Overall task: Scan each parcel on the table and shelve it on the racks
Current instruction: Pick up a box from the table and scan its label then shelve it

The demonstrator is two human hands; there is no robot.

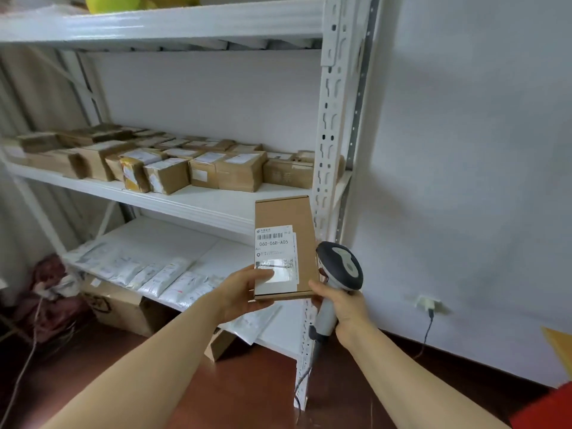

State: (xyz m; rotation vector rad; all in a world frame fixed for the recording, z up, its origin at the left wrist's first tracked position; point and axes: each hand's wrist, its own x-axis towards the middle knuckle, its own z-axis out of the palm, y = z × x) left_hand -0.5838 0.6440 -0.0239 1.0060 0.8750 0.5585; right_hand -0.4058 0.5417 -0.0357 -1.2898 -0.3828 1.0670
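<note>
Brown flat cardboard parcel (286, 218), count one, is held label-up just before the white metal rack (329, 119) at middle-shelf height, probably so its barcode stays readable. Left grip (244, 292) is clamped on its near end, thumb on the label. Right grip (340, 305) is clamped round one grey-and-white handheld scanner (342, 264) just beside it; shelved are over a dozen brown cardboard boxes (235, 171) and several white plastic mailers (148, 270), exact counts unclear.
</note>
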